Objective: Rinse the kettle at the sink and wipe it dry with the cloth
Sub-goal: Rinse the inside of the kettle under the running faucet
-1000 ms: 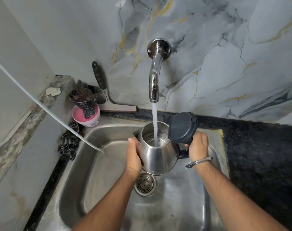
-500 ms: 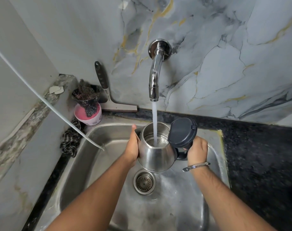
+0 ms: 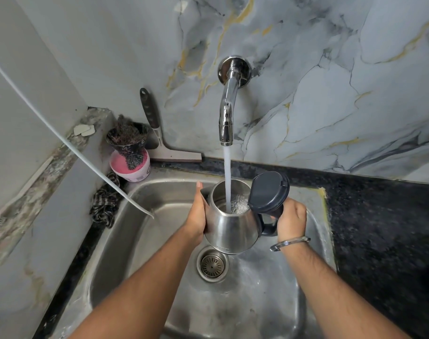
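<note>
Head view: steel kettle (image 3: pixel 230 226) held over the sink (image 3: pixel 159 199) at about 12 o'clock from the drain (image 3: pixel 212 265), lid (image 3: pixel 268 192) flipped open, tap (image 3: pixel 226 118) stream running straight into its mouth; right hand (image 3: pixel 290 218) fingers wrapped tight round the black handle, left hand (image 3: pixel 198 211) flat against the wet body, fingers together. Risk, as I judge it: the filling kettle gets heavier and could slip off the left palm, or overflow toward its base (bad if electric). Contents: churning water in the kettle, level unclear; pink tub (image 3: pixel 130 167) at 10 o'clock holds a scrubber; checked cloth (image 3: pixel 104 204) lies bunched at 9 o'clock on the sink edge.
</note>
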Available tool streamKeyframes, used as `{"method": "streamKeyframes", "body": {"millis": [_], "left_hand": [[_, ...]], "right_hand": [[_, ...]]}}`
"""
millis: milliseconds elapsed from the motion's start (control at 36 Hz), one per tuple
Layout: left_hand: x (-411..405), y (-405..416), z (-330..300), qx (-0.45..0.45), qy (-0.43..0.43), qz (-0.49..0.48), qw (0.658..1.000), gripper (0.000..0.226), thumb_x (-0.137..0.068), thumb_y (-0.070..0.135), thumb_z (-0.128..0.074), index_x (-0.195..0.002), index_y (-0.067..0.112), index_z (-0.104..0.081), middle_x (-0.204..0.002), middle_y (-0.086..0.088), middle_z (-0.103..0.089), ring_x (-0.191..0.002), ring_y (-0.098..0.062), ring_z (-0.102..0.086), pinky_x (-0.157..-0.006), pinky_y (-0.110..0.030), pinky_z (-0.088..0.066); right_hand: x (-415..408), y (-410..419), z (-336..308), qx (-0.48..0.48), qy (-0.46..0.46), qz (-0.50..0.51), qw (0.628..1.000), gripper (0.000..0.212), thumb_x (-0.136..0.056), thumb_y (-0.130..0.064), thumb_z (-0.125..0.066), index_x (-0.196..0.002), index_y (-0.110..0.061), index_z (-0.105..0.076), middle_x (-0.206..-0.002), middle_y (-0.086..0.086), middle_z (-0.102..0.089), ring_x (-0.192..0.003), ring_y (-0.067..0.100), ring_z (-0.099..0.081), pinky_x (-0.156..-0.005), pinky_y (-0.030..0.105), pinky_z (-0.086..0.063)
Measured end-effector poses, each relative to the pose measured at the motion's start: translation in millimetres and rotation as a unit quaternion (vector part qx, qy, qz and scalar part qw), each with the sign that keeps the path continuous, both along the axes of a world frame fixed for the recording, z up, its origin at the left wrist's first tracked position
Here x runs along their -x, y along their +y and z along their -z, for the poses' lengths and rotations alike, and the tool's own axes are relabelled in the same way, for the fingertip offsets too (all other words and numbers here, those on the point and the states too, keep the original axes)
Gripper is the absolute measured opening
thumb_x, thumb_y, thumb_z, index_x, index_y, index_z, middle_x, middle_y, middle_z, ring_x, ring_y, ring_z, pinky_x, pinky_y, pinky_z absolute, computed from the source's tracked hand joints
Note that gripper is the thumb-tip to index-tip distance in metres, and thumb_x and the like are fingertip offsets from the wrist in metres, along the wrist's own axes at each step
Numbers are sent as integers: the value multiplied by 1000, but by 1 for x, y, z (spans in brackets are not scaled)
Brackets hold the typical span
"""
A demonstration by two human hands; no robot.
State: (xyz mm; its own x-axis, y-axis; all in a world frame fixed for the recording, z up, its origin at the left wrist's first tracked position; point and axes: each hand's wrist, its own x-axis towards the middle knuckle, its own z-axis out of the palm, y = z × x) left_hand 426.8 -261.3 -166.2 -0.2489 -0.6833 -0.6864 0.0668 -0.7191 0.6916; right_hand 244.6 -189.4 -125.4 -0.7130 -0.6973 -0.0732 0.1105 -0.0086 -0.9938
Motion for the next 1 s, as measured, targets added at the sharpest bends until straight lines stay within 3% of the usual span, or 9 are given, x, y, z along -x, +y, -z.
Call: {"method": "streamKeyframes", "body": {"millis": [278,472,528,611,667,722,806,917,1000], "left_hand": [[2,11,-9,50,41,-19,998,77,-96,78,-10,-86,48,-81,-94,11,-82,-86,-4,-78,-60,-17,-58],[1,26,-12,170,25,-56,984,90,-93,78,-17,-128,12,-67,-126,-7,-74,-119,-14,-69,-81,-14,-55],[-2,30,-15,225,9,-62,972,83,-93,77,-31,-121,5,-63,-126,-10,-69,-118,-18,-65,-91,-21,-53],[-8,36,-14,351,-33,-54,934,49,-103,37,-34,-129,3,-58,-127,-16,-69,-120,-19,-63,-104,-37,-52],[-13,39,-6,398,-51,-39,915,46,-100,33,-35,-125,0,-55,-118,-23,-65,-113,-25,-60,-100,-51,-50],[-15,41,-3,405,-69,-34,911,40,-88,34,-40,-117,13,-57,-105,-13,-63,-100,-24,-55,-89,-57,-50],[-15,40,-4,430,-78,-25,899,44,-74,29,-51,-115,43,-56,-107,13,-68,-100,-9,-62,-87,-32,-54],[-13,36,-1,443,-80,-11,893,55,-66,34,-62,-120,41,-53,-117,-6,-66,-109,-22,-64,-91,-37,-55],[-10,33,0,440,-80,-14,894,57,-66,35,-64,-122,46,-54,-118,-4,-66,-110,-15,-63,-92,-27,-53]], "right_hand": [[-6,-1,-8,-21,-34,27,999,39,-75,-22,-41,-47,-36,-64,-39,-20,-53,-38,-7,-47,-38,10,-39],[-7,-2,-14,2,-74,62,995,34,-72,-23,-46,-43,-31,-61,-35,-21,-46,-34,-9,-40,-35,6,-35],[-7,-4,-16,1,-75,67,995,39,-75,-21,-46,-41,-37,-60,-34,-20,-45,-33,-8,-40,-35,6,-33],[-9,-5,-18,-3,-61,75,995,47,-82,-15,-47,-42,-35,-61,-33,-16,-43,-33,-8,-40,-34,5,-33],[-9,-7,-19,2,-58,76,995,55,-87,-8,-47,-42,-35,-62,-34,-15,-43,-32,-9,-40,-34,5,-32],[-11,-9,-23,-1,-70,81,994,50,-83,-14,-49,-42,-38,-63,-35,-14,-43,-32,-8,-39,-35,6,-32],[-10,-10,-25,-14,-90,91,992,36,-72,-27,-48,-41,-38,-62,-33,-14,-41,-36,2,-37,-35,11,-30],[-8,-12,-26,-25,-73,78,994,25,-64,-38,-49,-43,-42,-63,-33,-15,-42,-35,0,-37,-35,12,-31],[-6,-13,-27,-31,-65,74,995,19,-55,-46,-47,-46,-45,-63,-35,-15,-44,-37,1,-39,-36,15,-33]]}}
